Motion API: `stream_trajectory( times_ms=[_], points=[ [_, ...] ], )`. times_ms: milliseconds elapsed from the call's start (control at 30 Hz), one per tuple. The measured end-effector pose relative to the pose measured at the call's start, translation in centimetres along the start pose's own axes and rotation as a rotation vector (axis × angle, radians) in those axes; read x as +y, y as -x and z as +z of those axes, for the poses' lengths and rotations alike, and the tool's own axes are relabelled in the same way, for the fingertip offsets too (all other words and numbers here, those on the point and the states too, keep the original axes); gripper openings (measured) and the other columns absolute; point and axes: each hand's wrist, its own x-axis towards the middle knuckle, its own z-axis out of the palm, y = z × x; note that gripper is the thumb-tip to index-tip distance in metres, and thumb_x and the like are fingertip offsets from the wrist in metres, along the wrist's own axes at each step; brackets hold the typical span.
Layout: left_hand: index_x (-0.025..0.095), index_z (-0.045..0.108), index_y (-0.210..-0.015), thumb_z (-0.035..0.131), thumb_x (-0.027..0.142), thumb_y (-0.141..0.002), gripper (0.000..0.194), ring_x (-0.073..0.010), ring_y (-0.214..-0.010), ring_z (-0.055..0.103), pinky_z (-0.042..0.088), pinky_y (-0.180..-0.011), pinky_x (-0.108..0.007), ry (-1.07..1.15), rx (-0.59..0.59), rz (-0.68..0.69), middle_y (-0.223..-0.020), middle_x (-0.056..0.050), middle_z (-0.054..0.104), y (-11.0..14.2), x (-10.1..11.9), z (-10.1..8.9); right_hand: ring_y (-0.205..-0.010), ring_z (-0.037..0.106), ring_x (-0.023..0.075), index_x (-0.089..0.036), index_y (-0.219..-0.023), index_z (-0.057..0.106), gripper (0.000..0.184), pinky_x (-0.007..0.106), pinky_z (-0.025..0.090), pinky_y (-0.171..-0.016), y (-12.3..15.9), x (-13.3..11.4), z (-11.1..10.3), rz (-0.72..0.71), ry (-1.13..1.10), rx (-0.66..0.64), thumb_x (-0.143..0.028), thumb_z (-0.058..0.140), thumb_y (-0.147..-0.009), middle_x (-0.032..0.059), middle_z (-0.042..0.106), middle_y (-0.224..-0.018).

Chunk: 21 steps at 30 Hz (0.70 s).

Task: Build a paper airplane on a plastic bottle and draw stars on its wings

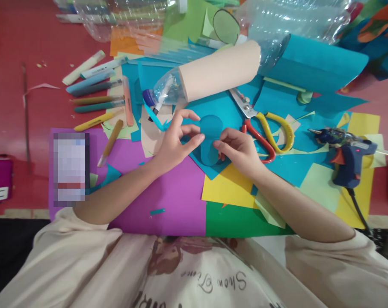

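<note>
A blue paper cutout with rounded ends is between my two hands, above a larger blue sheet. My right hand pinches its right edge between thumb and curled fingers. On the other side my left hand has thumb and fingers apart, the tips close to the cutout's left edge; whether they touch it is hard to tell. Just beyond lies a plastic bottle wrapped in pale pink paper, its purple cap pointing left. Scissors with red and yellow handles lie past my right hand.
Several markers lie at the left, above a phone with a blurred screen. A glue gun rests at the right, its cord trailing down. Clear plastic bottles and a blue paper roll are at the back.
</note>
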Motion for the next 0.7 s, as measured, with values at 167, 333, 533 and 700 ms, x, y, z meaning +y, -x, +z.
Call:
stream_trajectory(
  times_ms=[167, 333, 533, 700],
  points=[
    [0.028, 0.048, -0.104, 0.064, 0.050, -0.088, 0.032, -0.0075, -0.071, 0.063, 0.053, -0.064, -0.023, -0.045, 0.073, 0.160, -0.099, 0.002, 0.061, 0.16, -0.26, 0.06, -0.043, 0.046, 0.0080, -0.022, -0.067, 0.047, 0.028, 0.022, 0.037, -0.042, 0.03, 0.03, -0.13, 0.013, -0.002, 0.000, -0.035, 0.068, -0.080, -0.0060, 0.052, -0.051],
    [0.024, 0.060, -0.099, 0.060, 0.050, -0.091, 0.027, -0.0102, -0.074, 0.063, 0.054, -0.069, -0.024, -0.092, -0.035, 0.202, -0.092, 0.000, 0.064, 0.02, -0.11, -0.14, -0.044, 0.047, 0.0083, -0.021, -0.067, 0.046, 0.032, 0.022, 0.038, -0.044, 0.08, 0.09, -0.19, 0.026, -0.004, -0.010, -0.040, 0.067, -0.081, -0.0059, 0.051, -0.051],
    [0.023, 0.073, -0.090, 0.057, 0.048, -0.094, 0.030, -0.0116, -0.064, 0.058, 0.047, -0.061, -0.025, -0.185, -0.125, 0.233, -0.070, 0.001, 0.060, -0.22, 0.37, -0.36, -0.046, 0.047, 0.0084, -0.021, -0.065, 0.048, 0.038, 0.022, 0.039, -0.044, 0.03, -0.16, -0.08, 0.018, -0.039, -0.052, -0.048, 0.071, -0.078, -0.0055, 0.048, -0.052],
    [0.024, 0.076, -0.097, 0.056, 0.049, -0.095, 0.032, -0.0112, -0.058, 0.054, 0.042, -0.054, -0.024, -0.184, -0.166, 0.250, -0.064, 0.000, 0.059, -0.31, 0.37, -0.52, -0.045, 0.046, 0.0075, -0.021, -0.065, 0.049, 0.033, 0.022, 0.040, -0.044, 0.00, -0.30, -0.14, 0.017, -0.053, -0.057, -0.044, 0.069, -0.078, -0.0064, 0.046, -0.052]
  ],
)
